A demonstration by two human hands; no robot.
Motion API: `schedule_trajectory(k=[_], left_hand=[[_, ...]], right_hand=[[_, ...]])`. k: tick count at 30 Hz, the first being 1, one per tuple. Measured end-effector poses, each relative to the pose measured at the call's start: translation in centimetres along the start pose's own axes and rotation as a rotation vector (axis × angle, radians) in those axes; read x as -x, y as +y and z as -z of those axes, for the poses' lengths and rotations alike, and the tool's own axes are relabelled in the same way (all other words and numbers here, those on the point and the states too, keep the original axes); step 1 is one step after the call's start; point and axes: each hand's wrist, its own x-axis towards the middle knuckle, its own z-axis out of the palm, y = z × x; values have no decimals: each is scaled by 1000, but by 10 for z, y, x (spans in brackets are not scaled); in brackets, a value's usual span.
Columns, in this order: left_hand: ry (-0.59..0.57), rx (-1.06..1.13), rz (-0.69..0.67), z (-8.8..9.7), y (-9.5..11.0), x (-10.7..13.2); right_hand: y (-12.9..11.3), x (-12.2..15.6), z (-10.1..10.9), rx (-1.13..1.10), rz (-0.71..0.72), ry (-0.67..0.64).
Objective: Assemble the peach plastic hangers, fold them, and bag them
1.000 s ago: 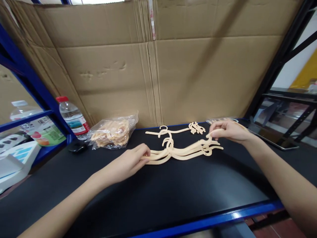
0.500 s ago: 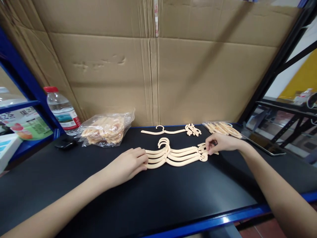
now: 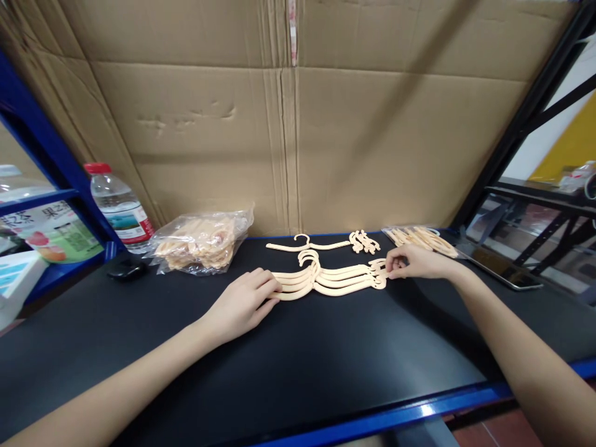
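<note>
Several cream plastic hangers (image 3: 342, 282) lie in a row on the black tabletop (image 3: 316, 360), their hooks bunched together in the middle. My left hand (image 3: 246, 304) is closed round their left ends, hiding the tips. At the other end, small cream clips (image 3: 378, 280) hang off the hanger arms. My right hand (image 3: 404, 262) pinches part of these clips between thumb and fingers, which cover some of them. Behind this row lies a single hanger (image 3: 307, 247), with a small heap of loose clips (image 3: 364, 241) at its right end.
A clear bag of cream parts (image 3: 200, 243) sits at the back left, beside a black mouse (image 3: 126, 268) and a red-capped bottle (image 3: 121, 208). Another bag of cream pieces (image 3: 421, 241) and a tablet-like device (image 3: 503, 270) lie at the right. Cardboard (image 3: 209, 136) walls the back.
The row of hangers has slid a little away from me, nearer the single hanger. Both hands have moved with it and keep their hold.
</note>
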Motion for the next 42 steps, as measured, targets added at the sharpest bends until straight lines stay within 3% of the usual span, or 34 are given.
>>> schedule_trajectory(k=[2,7,17,23,32,38,42], left_hand=[[9,4,0,-1,0,1],[35,40,28,-1,0,2],[25,50,2,3,3,0],[55,74,4,3,3,-1],[142,169,103,3,-7,0],[92,141,148,4,-20,-14],[74,117,180,-7,-36,-32]], right_hand=[[-1,0,1,31,11,52],[-2,-5,-1,87,35,323],[-4,-10,-9,10,13,467],[1,-12,-10,-1,-26,621],[21,-29,-22,54,25,588],[26,-52,-14,128,160,474],[24,-64,-9,167,254,387]])
